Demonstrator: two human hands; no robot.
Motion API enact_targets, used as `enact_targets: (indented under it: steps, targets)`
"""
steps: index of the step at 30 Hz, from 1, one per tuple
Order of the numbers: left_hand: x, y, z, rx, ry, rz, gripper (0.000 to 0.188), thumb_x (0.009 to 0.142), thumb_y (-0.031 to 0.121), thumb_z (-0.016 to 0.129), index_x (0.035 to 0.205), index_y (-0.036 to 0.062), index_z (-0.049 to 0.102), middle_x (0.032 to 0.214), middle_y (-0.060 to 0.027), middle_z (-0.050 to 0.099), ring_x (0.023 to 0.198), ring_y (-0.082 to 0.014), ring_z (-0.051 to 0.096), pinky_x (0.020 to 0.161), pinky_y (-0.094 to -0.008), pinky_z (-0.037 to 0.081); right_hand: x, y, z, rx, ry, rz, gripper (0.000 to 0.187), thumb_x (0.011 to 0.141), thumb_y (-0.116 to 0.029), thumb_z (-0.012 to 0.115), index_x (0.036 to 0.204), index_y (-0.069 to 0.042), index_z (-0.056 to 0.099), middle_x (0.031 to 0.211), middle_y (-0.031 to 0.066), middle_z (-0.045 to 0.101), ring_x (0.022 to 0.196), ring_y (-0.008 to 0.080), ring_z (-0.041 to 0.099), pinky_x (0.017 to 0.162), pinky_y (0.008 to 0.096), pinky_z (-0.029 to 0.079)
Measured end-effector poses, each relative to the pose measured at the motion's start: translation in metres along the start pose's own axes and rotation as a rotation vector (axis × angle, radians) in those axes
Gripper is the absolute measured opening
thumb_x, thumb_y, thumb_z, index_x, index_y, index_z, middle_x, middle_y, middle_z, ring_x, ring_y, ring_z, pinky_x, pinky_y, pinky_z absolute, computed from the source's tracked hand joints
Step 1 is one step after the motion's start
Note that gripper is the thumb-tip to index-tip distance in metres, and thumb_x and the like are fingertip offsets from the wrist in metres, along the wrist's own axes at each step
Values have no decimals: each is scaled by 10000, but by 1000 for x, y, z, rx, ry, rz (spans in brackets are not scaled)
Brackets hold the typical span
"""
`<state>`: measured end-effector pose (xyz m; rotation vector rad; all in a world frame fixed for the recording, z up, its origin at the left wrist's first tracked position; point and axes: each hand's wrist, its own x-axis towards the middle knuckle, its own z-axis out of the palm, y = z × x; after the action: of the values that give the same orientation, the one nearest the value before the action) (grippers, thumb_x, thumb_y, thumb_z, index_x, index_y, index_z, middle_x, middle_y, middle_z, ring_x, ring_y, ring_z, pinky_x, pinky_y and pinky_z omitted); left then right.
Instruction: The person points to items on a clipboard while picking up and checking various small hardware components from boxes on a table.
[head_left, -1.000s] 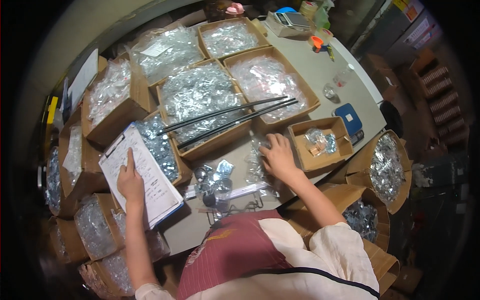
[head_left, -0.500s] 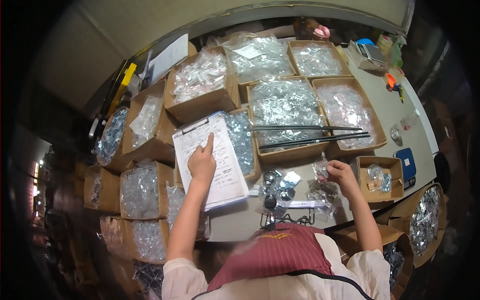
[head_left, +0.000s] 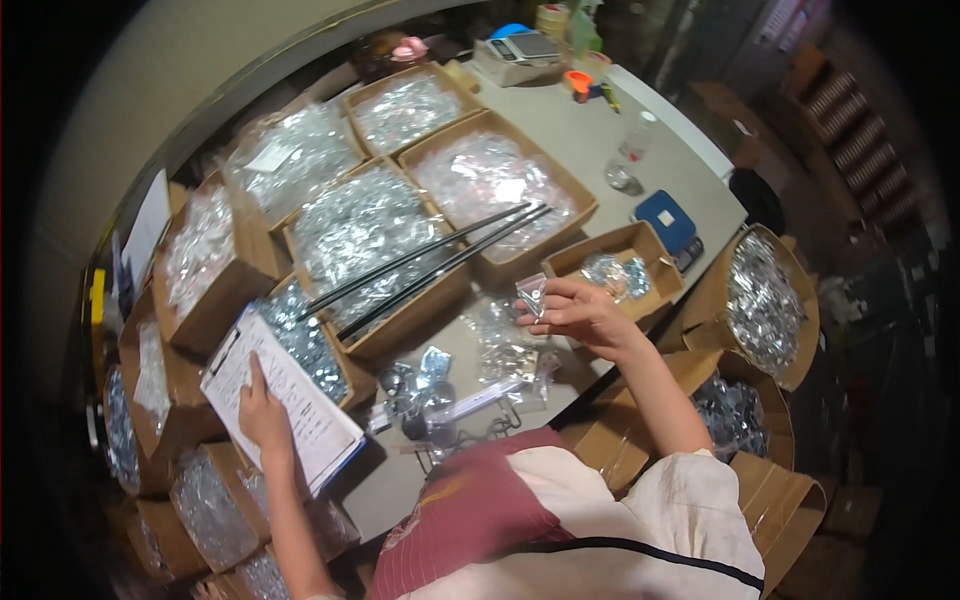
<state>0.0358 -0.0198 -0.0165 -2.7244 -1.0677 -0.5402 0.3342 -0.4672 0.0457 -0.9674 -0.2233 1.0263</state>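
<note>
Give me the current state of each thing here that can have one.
Left hand: index finger extended over papers.
Clipboard: face up, papers clipped.
Right hand: pinching small clear bag.
Small clear bag: held up; seal unclear.
Black rods: lying across open boxes.
Large middle box: open, full.
Small box: open, partly filled.

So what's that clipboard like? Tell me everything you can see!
The clipboard is flat, with a blue edge showing beneath white paper with dark handwriting. A dark clip holds the paper at its far end. It lies slanted, far end toward the left, beside a cardboard box of shiny packets. The person's left grip rests on the paper, index finger pointing.
</note>
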Motion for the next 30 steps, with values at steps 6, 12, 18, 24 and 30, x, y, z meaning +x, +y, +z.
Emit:
enact_targets:
  steps: [6,12,18,24,30]
  targets:
    - [-2,-1,1,-27,-10,-16,774,855,9,569,1512,388,415,818,-121,532,683,-325,572,610,-447,466,-14,2,-53,-39,253,-71,367,887,-73,662,1224,49,581,1092,185,696,881,244,714,797,322,580]
    - [-1,1,1,-24,-30,-28,771,879,7,575,1519,398,398,841,-102,534,717,-306,582,628,-432,476,-23,-12,-97,-228,593,-321,294,926,-80,587,1194,39,604,1051,145,711,861,211,714,786,299,578]
    - [-2,-6,1,-14,-49,-48,774,886,8,572,1530,393,380,839,-100,523,717,-295,578,627,-429,474,-35,-23,-116,-338,582,-271,284,948,-111,576,1181,43,628,1062,120,706,914,205,703,827,310,569]
    - [1,2,-2,-7,-50,-33,763,889,7,563,1525,389,389,841,-107,531,723,-303,585,629,-435,473,-22,-2,-156,-1460,780,-92,215,822,-174,697,995,-51,735,914,181,718,874,307,700,777,394,533]
    - [-1,-1,5,-5,3,-12,762,893,-4,569,1519,396,399,825,-104,545,691,-305,586,613,-449,467,-8,29,-164,-1850,609,165,212,851,-215,600,976,-109,736,955,175,713,907,371,675,811,487,520]
